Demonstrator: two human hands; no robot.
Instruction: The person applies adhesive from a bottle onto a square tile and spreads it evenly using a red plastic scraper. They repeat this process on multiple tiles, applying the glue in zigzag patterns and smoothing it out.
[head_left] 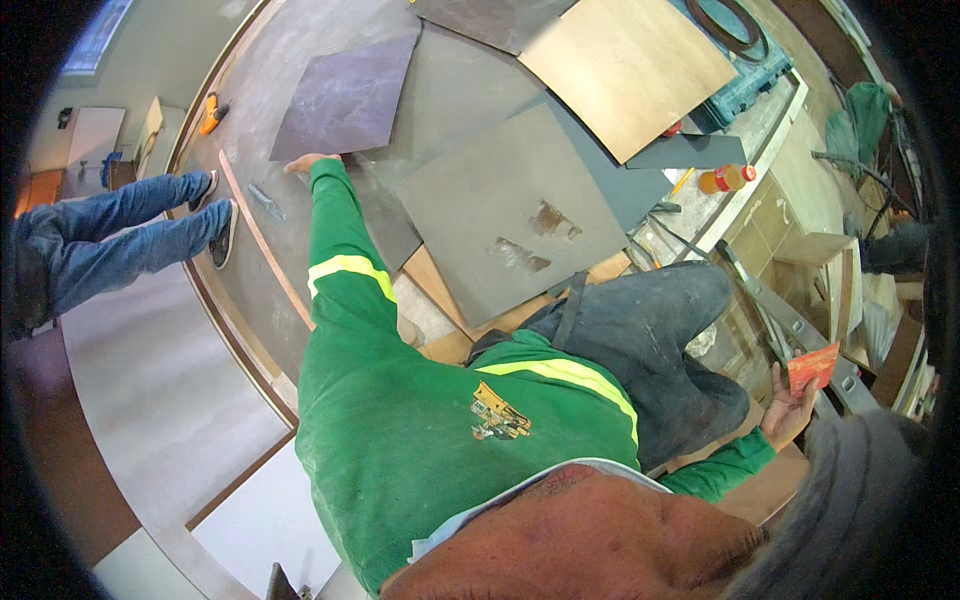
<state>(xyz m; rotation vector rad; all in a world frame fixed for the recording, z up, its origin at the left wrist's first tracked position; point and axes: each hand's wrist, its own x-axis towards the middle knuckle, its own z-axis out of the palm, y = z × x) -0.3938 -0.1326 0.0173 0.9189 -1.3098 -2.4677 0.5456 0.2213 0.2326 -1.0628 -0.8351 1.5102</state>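
Observation:
My left hand [308,163] reaches far forward, fingers stretched out along the near edge of a purplish-grey sheet [345,98]. Whether any finger goes under that edge is hidden. Off to the right, beside my knee, my right hand [787,412] is closed on an orange-red flat rectangular piece [813,368]. In front of my lap lies a grey square sheet [480,205] with two brown, wet-looking smears. A dark sheet [385,215] lies partly beneath it, under my left forearm. Beyond it rests a tan sheet [627,70].
An orange-handled tool [212,115] and a long thin strip [262,235] lie at the left, near another person's legs [130,235]. A bottle of amber liquid [727,179], a teal case [740,90] and a long metal level [790,320] are at the right.

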